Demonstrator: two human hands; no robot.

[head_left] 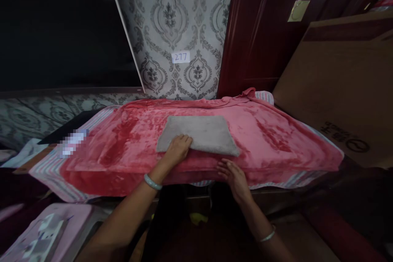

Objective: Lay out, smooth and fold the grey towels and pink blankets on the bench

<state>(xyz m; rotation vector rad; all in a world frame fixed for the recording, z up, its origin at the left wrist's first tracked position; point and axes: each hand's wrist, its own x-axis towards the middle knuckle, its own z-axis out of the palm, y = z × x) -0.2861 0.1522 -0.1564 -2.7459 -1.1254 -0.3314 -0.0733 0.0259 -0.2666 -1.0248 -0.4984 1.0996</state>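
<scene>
Left hand (178, 148) pinches gray cloth (199, 129) near its front edge atop red blanket (251, 125); right hand (237, 178) sits nearby, fingers loosely apart.

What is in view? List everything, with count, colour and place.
grey cloth: 1, grey, on the red blanket's middle
red blanket: 1, red-pink, spread out centrally
striped cloth: 1, pale striped, under the blanket
screen: 1, black, upper left
wallpaper: 1 wall, grey patterned, behind
label: 1, white, "277", on wallpaper
panelling: dark red, right of wallpaper
plate: 1, gold-coloured, on panelling
carton: 1, brown, right
pink item: 1, lower left, white objects on top, count unclear
yellow item: 1, bottom centre
bracelets: 2, pale, one per wrist
left hand: 1, bare, at grey cloth's near edge
right hand: 1, bare, by blanket's near side
</scene>
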